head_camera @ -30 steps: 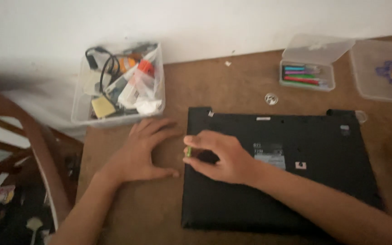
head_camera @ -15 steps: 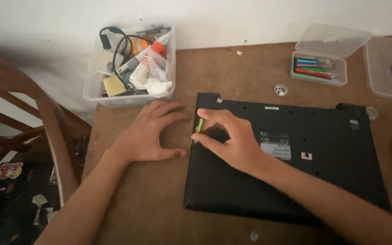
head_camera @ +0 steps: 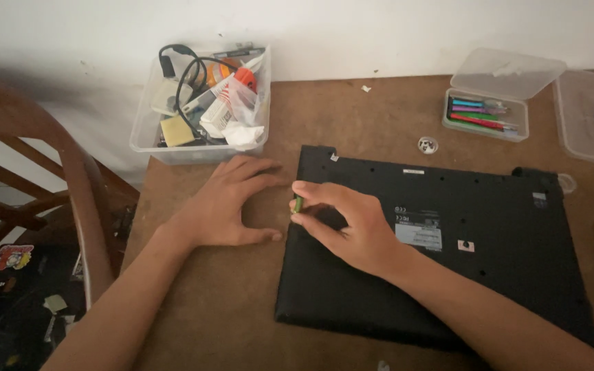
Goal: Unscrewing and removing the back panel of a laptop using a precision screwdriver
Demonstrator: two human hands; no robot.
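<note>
While one left hand [head_camera: 225,206] lies spread flat, one right hand [head_camera: 342,223] pinches one green tool [head_camera: 298,204] against one laptop [head_camera: 441,261].

The laptop [head_camera: 448,254] lying underside-up is matte black, with a small white-grey label [head_camera: 417,235] on it. The little tool [head_camera: 298,204] pinched at its edge is yellow-green. The worktop [head_camera: 352,117] is plain mid-brown, the wall [head_camera: 379,27] behind it off-white. One clear plastic tub [head_camera: 201,103] holds black cable, an orange cap, a pale yellow block and white wrappers — another clear case [head_camera: 486,113] holds pens in blue, purple, green and red. The chair [head_camera: 70,185] is dark reddish-brown wood.
</note>
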